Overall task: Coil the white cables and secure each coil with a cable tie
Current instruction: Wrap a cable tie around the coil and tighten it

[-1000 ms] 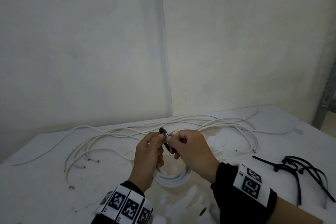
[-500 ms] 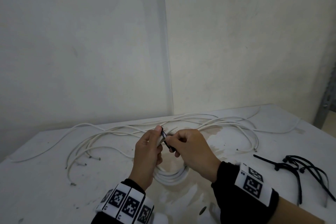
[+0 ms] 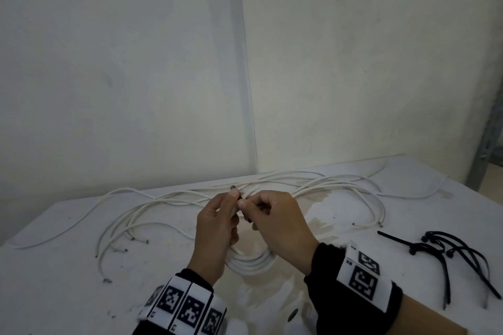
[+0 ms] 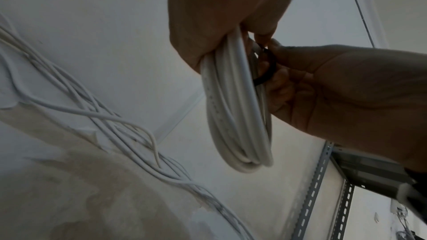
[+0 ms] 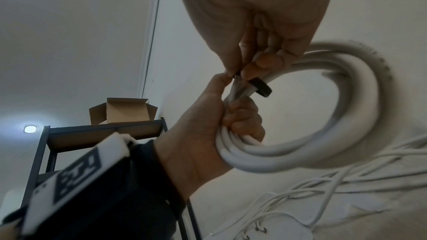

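Note:
A coil of white cable (image 3: 251, 264) hangs from my left hand (image 3: 233, 200), which grips its top just above the white table (image 3: 54, 266). In the left wrist view the coil (image 4: 235, 109) hangs in several loops below that hand (image 4: 258, 36). A black cable tie (image 5: 262, 88) is looped round the bundle near the grip. My right hand (image 3: 245, 205) pinches the tie (image 3: 241, 201) against the left thumb. From the left wrist view the tie (image 4: 269, 68) curves between the right hand's fingers (image 4: 284, 56) and the coil. In the right wrist view the coil (image 5: 346, 116) forms a wide ring.
Loose white cables (image 3: 163, 204) sprawl across the back of the table to both sides. Several spare black cable ties (image 3: 449, 250) lie at the right. A metal shelf post (image 3: 487, 149) stands past the right edge; a cardboard box (image 5: 124, 110) sits on a shelf.
Both hands stay together over the coil. The right fingers have closed in toward the left thumb, and less of the black tie shows between them.

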A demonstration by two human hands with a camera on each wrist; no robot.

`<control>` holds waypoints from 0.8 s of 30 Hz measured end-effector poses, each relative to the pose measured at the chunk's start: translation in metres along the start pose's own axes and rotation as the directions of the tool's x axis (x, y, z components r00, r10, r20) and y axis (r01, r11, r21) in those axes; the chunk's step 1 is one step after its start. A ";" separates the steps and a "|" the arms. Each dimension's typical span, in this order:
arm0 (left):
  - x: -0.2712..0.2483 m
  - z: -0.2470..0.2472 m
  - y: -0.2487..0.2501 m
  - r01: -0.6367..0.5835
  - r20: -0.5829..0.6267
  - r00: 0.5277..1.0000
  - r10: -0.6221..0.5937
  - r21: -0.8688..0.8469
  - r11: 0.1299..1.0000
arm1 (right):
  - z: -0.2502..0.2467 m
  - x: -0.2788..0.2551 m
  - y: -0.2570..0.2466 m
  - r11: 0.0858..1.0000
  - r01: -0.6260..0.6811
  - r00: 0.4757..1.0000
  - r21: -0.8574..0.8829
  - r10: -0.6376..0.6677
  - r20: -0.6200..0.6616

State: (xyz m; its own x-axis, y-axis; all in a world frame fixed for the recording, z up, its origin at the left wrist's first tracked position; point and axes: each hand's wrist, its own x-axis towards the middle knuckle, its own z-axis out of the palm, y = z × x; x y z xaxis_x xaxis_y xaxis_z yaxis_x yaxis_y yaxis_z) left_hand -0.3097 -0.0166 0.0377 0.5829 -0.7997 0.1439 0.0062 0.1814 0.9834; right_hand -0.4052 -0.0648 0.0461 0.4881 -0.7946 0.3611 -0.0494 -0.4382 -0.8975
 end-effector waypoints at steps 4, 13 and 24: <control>0.003 -0.005 0.006 0.003 -0.029 1.000 -0.004 -0.029 1.000 | -0.001 -0.004 0.000 0.999 0.044 0.999 -0.027 -0.044 0.018; -0.002 -0.004 0.008 -0.031 0.026 0.999 0.029 0.047 0.998 | 0.000 -0.002 -0.003 0.998 0.041 0.999 0.043 -0.041 0.011; -0.002 -0.008 0.011 -0.062 0.041 0.997 0.060 0.051 0.997 | 0.003 -0.004 -0.009 0.996 0.046 0.999 0.077 -0.046 0.004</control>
State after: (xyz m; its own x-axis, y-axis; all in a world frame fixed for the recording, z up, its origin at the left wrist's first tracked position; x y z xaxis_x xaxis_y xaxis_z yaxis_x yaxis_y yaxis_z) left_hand -0.3038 -0.0082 0.0476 0.5482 -0.8104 0.2068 -0.0717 0.2008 0.9770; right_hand -0.4039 -0.0565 0.0520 0.4932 -0.7718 0.4013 0.0405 -0.4404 -0.8969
